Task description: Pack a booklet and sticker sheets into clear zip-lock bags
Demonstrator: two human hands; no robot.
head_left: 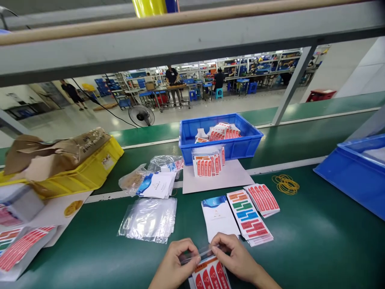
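Note:
My left hand [179, 261] pinches the left side of the open end of a clear plastic bag [205, 253]. On the other side of that edge, my right hand [233, 255] grips the bag between thumb and fingers. Inside or under the bag lies a red and orange sticker sheet [212, 277], cut off by the lower picture edge. Just beyond my hands are a stack of white and blue booklets [221, 222], a stack of multicoloured sticker sheets [249, 214] and a stack of red sticker sheets [262, 199]. A pile of empty clear bags [150, 220] lies to the left.
A blue bin [221, 150] holds filled packs, with more packs standing on a white board [216, 180]. Yellow rubber bands [285, 184] lie at right, near another blue bin [355, 172]. At left stands a yellow crate [87, 176] with brown paper. A metal beam [192, 44] crosses overhead.

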